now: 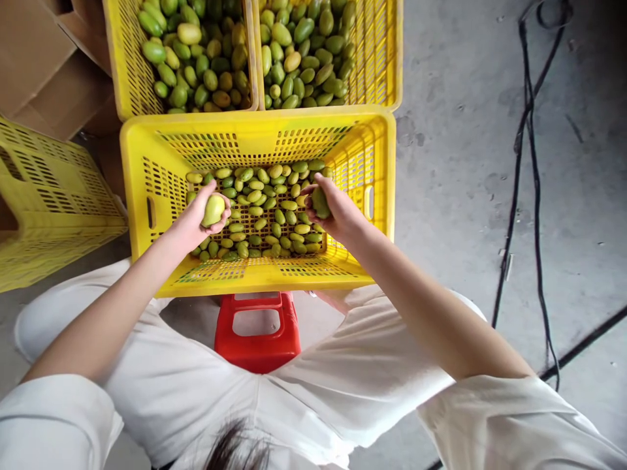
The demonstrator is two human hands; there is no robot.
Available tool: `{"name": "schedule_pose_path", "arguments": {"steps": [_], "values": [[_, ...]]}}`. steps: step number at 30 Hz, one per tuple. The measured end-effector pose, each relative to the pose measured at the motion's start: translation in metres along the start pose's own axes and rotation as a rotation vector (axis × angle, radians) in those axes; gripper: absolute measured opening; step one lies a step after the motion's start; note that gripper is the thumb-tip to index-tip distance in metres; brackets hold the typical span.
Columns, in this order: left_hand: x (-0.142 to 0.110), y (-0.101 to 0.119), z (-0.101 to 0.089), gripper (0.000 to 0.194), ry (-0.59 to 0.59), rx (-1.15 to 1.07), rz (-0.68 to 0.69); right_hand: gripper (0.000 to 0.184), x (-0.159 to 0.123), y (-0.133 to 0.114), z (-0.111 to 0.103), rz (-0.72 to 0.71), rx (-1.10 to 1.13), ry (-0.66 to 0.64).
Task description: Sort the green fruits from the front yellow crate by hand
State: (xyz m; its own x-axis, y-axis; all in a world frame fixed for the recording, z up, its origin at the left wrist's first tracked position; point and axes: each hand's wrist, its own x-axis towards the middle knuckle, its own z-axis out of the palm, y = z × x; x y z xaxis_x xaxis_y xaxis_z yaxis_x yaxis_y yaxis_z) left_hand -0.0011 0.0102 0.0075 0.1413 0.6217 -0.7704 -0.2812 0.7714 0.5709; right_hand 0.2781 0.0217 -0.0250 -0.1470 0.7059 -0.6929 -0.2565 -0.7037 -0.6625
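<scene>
A yellow plastic crate (255,134) stands in front of me with a shallow layer of small green and yellowish oval fruits (264,209) on its bottom. My left hand (196,219) is inside it on the left, fingers curled round a pale yellow-green fruit (213,210). My right hand (333,209) is inside on the right, closed on a darker green fruit (321,202). Both hands hover just above the layer of fruit.
Two more yellow crates (252,59) full of the same fruit stand behind the near one. Another yellow crate (49,196) lies at the left, with cardboard (44,65) behind it. A red stool (258,329) is between my knees. Black cables (531,170) cross the concrete floor at the right.
</scene>
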Motion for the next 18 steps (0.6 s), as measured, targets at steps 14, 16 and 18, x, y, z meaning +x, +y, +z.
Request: {"name": "schedule_pose_path", "arguments": {"steps": [14,16,18], "values": [[-0.008,0.001,0.005,0.018,-0.037,-0.069,0.111,0.035,0.001,-0.007,0.001,0.021,0.101,0.097],[-0.009,-0.001,0.003,0.022,-0.076,-0.031,0.109,0.034,-0.003,-0.008,0.004,0.037,0.059,0.028],[-0.008,-0.002,0.001,0.024,-0.105,0.020,0.082,0.034,-0.007,-0.008,0.007,0.034,0.011,-0.061]]}}
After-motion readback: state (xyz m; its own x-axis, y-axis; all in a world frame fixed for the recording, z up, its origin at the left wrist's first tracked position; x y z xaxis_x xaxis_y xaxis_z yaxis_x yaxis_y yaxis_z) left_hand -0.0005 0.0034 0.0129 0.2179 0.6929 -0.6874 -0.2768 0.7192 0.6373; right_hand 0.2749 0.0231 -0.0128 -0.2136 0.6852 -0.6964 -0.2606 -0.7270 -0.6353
